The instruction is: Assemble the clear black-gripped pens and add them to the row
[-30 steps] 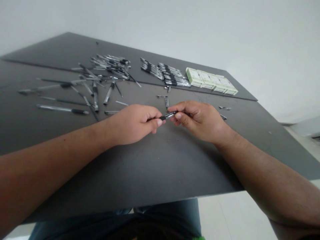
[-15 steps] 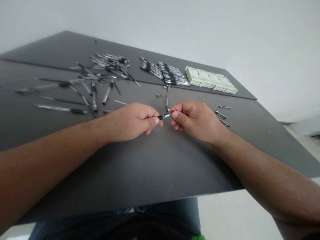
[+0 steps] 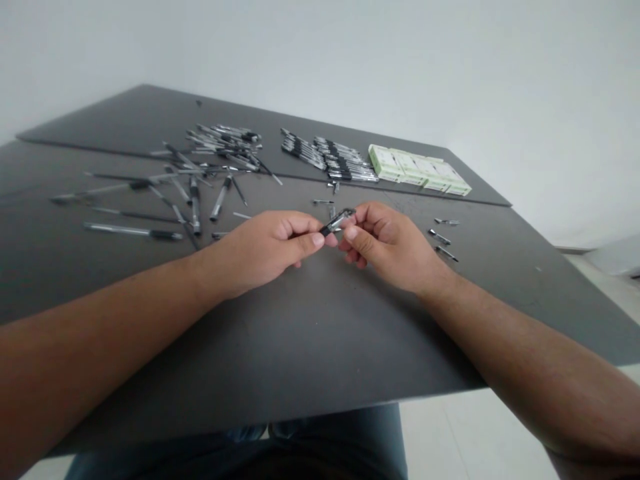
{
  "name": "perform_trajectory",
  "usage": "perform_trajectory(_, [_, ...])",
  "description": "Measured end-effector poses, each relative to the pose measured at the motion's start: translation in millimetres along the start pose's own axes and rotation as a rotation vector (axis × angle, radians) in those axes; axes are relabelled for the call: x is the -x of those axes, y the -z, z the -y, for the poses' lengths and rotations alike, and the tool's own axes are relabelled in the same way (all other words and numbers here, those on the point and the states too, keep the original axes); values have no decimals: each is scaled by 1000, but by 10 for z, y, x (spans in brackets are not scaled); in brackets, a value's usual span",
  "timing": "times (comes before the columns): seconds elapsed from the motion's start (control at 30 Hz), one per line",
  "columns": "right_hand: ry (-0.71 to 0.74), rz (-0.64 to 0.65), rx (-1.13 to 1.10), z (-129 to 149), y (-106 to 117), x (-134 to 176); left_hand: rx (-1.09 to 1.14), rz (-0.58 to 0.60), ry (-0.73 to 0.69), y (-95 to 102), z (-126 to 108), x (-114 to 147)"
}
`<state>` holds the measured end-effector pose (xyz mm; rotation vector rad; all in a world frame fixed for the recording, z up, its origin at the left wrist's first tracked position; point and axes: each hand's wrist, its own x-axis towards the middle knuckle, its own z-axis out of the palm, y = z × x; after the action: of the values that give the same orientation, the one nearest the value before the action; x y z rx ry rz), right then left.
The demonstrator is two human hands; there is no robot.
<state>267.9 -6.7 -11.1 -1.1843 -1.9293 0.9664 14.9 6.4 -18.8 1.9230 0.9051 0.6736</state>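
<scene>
Between my hands is a pen [image 3: 337, 223] with a dark grip and a clear, black-tipped cap end, tilted up to the right. My left hand [image 3: 273, 248] pinches its grip between thumb and forefinger, covering the rest of the barrel. The fingers of my right hand [image 3: 383, 243] are bent around the cap end, forefinger touching its tip and thumb just below. Behind the pen, a few small clear pen caps [image 3: 323, 201] lie on the grey table [image 3: 300, 333]. More caps [image 3: 439, 237] lie beyond my right wrist.
Loose pens and pen parts [image 3: 223, 147] are heaped at the back left, some scattered nearer my left forearm. Rows of assembled pens [image 3: 345, 160] lie at the back middle. Beside them stand several green-and-white boxes [image 3: 417, 168]. A seam runs across the table, and a white wall [image 3: 350, 60] rises behind.
The pen has tipped up at its cap end, which now shows more between my hands. My right fingertips have shifted along that end. The view has moved slightly, so the table sits lower.
</scene>
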Motion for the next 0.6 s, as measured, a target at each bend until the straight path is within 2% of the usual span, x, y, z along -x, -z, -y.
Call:
perform_trajectory(0.13, [-30,94,100,-18,-35,23,286,-108,-27,-63,109,-14])
perform_trajectory(0.33, [58,217,146,44,-116,69,738,-273,-20,-167,69,-39])
perform_trajectory(0.47, [42,229,189,62,-144,52,851,-269,-31,-182,31,-37])
perform_trajectory(0.6, [-9,208,160,44,-141,37,819,-241,-24,-165,29,-19])
